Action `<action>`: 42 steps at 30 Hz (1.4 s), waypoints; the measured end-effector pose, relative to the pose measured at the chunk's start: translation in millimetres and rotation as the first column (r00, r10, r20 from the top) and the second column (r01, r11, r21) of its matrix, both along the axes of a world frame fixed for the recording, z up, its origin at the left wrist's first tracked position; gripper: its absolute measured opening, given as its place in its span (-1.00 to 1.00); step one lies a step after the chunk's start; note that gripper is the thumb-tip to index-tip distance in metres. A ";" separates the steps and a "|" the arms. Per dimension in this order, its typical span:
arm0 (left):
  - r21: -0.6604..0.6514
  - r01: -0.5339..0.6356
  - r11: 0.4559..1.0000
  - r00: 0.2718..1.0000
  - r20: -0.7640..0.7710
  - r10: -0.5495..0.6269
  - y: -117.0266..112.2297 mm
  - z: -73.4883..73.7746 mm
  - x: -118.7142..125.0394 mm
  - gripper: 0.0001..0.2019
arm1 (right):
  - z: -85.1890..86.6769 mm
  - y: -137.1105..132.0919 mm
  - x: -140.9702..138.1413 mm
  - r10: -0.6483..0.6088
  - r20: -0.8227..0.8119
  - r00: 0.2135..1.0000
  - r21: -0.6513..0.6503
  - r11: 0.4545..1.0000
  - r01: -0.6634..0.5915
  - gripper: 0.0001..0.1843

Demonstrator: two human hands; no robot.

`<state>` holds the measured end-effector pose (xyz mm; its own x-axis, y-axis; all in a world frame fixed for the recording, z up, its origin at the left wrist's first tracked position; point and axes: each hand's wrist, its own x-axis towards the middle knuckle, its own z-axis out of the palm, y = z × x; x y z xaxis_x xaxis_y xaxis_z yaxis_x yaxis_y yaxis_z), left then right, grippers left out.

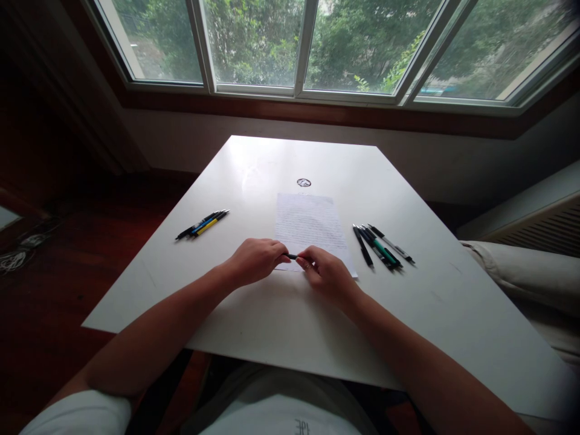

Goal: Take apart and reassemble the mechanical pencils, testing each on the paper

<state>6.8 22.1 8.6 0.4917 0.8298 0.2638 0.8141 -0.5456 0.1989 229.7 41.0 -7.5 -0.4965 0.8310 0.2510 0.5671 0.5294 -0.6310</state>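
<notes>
Between my two hands lies a dark pen (292, 257), held level just above the lower part of a written sheet of paper (308, 220). My left hand (257, 261) pinches the pen's left end, with the fingers closed. At the other end, the thumb and fingers of my right hand (327, 272) grip it. Only a short middle stretch of the pen shows; its ends are hidden in my fingers. Handwritten lines cover the sheet, and both hands overlap its lower edge.
Several pens (378, 246) lie fanned on the white table (254, 326) right of the paper, one with a green part. To the left rests a bunch of pens (202, 225), one yellow. A small round black-and-white emblem (303, 182) sits beyond the sheet. Windows stand behind.
</notes>
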 end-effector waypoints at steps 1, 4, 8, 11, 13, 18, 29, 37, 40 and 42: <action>0.012 0.005 1.000 1.000 0.001 -0.005 -0.2 0.4 -0.2 -0.73 | 0.3 -0.1 0.4 0.002 0.028 1.000 0.020 1.000 -0.002 -0.86; 0.053 0.022 0.998 1.000 0.014 -0.023 -0.2 2.2 -1.3 -0.73 | 0.9 -0.6 1.6 0.011 0.096 0.995 0.065 0.998 -0.018 -0.82; 0.079 0.033 0.996 0.999 0.029 -0.035 0.2 3.6 -1.7 -0.74 | 1.1 -3.4 0.2 0.037 0.113 0.993 0.124 0.991 -0.051 -0.79; 0.078 0.033 0.996 0.998 0.057 -0.037 -0.5 3.4 0.5 -0.75 | 1.6 -6.0 -4.4 0.066 0.098 0.993 0.259 0.962 -0.090 -0.73; 0.077 0.048 0.996 0.996 0.077 -0.054 -1.0 3.8 1.8 -0.74 | 1.8 -5.5 -6.5 0.074 0.110 0.991 0.321 0.941 -0.106 -0.68; 0.094 -0.041 0.995 0.992 0.126 0.029 2.0 7.5 -4.1 -0.77 | 1.6 9.2 3.0 -0.030 0.047 0.998 0.332 0.943 0.013 -0.71; 0.084 0.056 0.995 0.903 0.421 -0.086 -5.2 9.0 5.4 -0.82 | 10.5 4.2 2.8 -0.024 0.030 0.999 0.507 0.862 0.005 -0.70; -0.027 0.209 0.978 0.780 0.608 -0.150 -14.2 13.5 6.9 -0.65 | 14.2 -3.0 1.6 0.014 -0.274 0.962 0.054 0.999 0.001 -0.69; -0.055 0.072 0.996 0.877 0.479 -0.037 -8.5 10.7 4.7 -0.70 | 22.3 3.2 7.2 -0.118 -0.529 0.840 -0.193 0.981 0.016 -0.35; -0.041 0.048 0.998 0.933 0.360 -0.030 -3.3 5.8 3.3 -0.75 | 27.9 8.5 10.9 -0.208 -0.647 0.733 -0.287 0.958 0.019 -0.25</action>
<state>10.1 18.7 14.3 0.4041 0.8282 0.3884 0.6618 -0.5578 0.5009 240.6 49.5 20.4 -0.1777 0.9490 0.2603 -0.0033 0.2640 -0.9645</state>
